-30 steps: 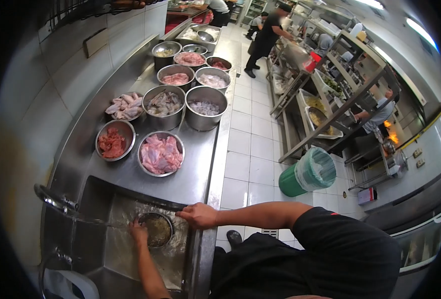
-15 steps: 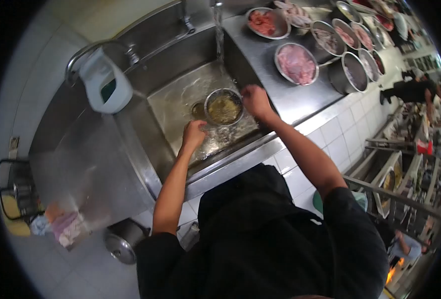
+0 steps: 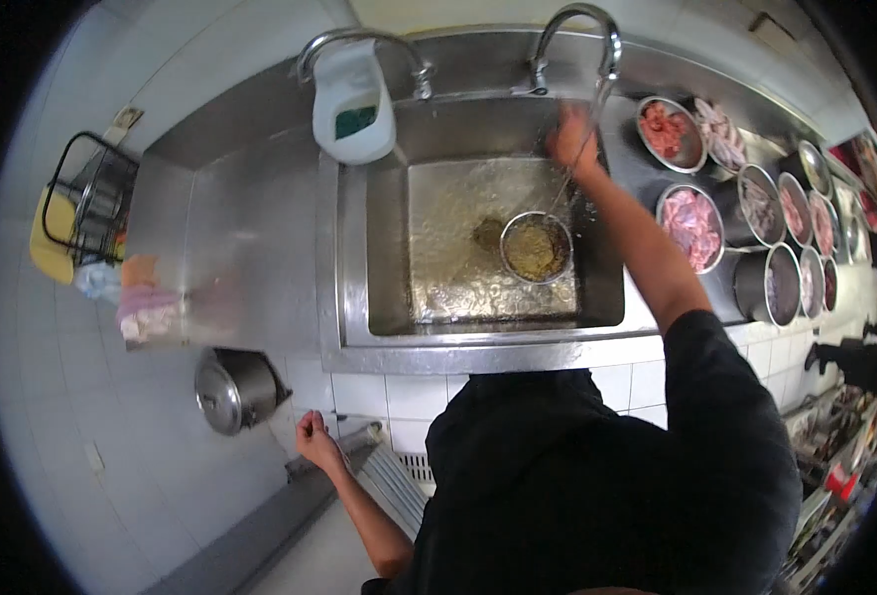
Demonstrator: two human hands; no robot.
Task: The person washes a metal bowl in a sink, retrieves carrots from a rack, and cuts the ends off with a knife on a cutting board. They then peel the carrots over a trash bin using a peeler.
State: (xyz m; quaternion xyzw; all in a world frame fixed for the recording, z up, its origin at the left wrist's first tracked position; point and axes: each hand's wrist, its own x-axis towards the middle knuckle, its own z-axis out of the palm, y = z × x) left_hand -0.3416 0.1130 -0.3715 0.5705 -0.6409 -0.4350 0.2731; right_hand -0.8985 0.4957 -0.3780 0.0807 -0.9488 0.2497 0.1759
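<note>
My right hand (image 3: pixel 572 141) is over the back right of the steel sink (image 3: pixel 389 248), close to the curved faucet (image 3: pixel 612 59). Motion blurs its fingers. A thin stream of water falls past it toward a round metal bowl (image 3: pixel 537 280), which holds yellowish contents and sits in shallow water on the sink floor. A dark round drain (image 3: pixel 488 233) lies left of the bowl. My left hand (image 3: pixel 316 438) is away from the sink, in front of its lower left edge, fingers curled in with nothing visible in them.
A cut-open white jug (image 3: pixel 359 149) with a green pad hangs on the left faucet. Metal bowls of raw meat (image 3: pixel 691 226) crowd the right counter. A lidded pot (image 3: pixel 235 392) stands low at left, near cloths (image 3: pixel 149 302) and a black rack (image 3: pixel 86 213).
The view has swung round. My left hand has left the bowl and moved out of the sink to the left. My right hand has gone from beside the bowl toward the faucet.
</note>
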